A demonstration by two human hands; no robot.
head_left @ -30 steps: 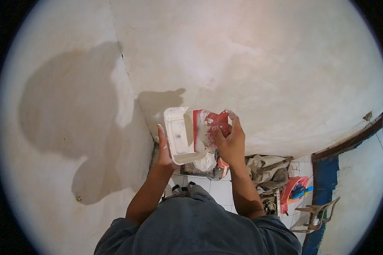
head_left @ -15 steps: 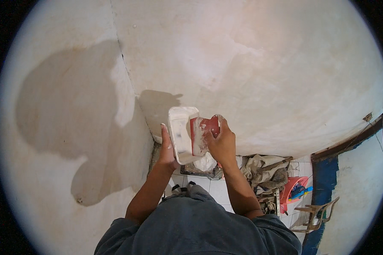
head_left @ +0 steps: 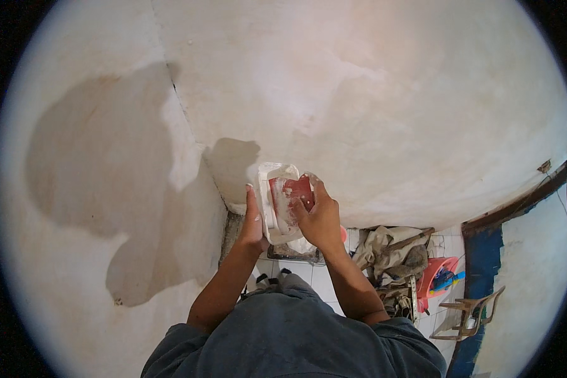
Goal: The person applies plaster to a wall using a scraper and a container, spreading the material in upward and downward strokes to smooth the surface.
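Note:
My left hand (head_left: 252, 223) grips a white oblong tray (head_left: 265, 196) smeared with pale paste, held tilted in front of me; its thumb points up beside the left side. My right hand (head_left: 321, 223) grips a red flat scraper (head_left: 282, 198) coated in white residue, and the blade lies inside or over the tray, covering much of it. Below the tray, a white lump (head_left: 300, 246), too small to make out, sits on a dark, dirty platform (head_left: 282, 256).
Plastered walls (head_left: 416, 113) meet in a corner ahead. On the tiled floor (head_left: 323, 282) at right lie crumpled cloths (head_left: 384, 246) and a pink basin (head_left: 430, 277) with blue things inside. A brown chair (head_left: 469, 309) stands by the blue-edged right wall.
My right hand has brought the scraper leftward into or over the tray, hiding more of it. My left hand and the tray have shifted slightly to the right.

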